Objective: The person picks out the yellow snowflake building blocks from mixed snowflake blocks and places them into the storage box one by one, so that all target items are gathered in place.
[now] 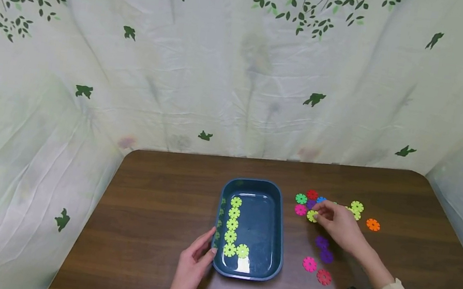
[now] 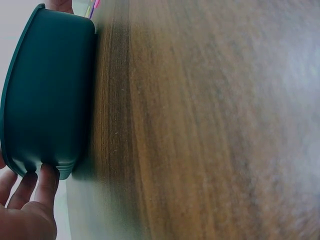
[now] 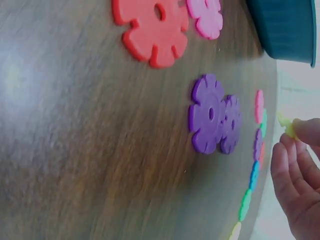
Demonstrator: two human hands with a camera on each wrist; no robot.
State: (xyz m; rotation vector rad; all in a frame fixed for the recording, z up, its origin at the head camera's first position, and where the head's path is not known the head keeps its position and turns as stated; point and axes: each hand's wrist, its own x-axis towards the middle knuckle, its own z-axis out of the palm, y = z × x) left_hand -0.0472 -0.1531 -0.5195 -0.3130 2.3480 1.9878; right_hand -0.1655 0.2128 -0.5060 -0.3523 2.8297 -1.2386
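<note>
In the head view my left hand point(image 1: 194, 264) holds the blue tray point(image 1: 282, 229) at its left rim; in the left wrist view, fingers point(image 2: 46, 187) press the tray's outer wall point(image 2: 50, 90). Inside, several yellow-green flower-shaped discs point(image 1: 232, 224) form a column, with one more beside the lowest. Right of the tray, my right hand point(image 1: 341, 227) pinches a yellow-green flower disc point(image 1: 312, 216) between thumb and fingertips. The right wrist view shows this disc point(image 3: 287, 125) raised at the fingertips. Pink, green, red, purple and blue discs point(image 1: 301, 199) cluster beside that hand, partly hidden by it.
Nearer the front lie two purple discs point(image 1: 326, 255), a pink disc point(image 1: 310, 264) and a red disc point(image 1: 324, 277). An orange disc point(image 1: 372, 224) and yellow-green discs point(image 1: 357, 207) lie at the right. A patterned cloth point(image 1: 224, 65) hangs behind the wooden table point(image 1: 151, 222).
</note>
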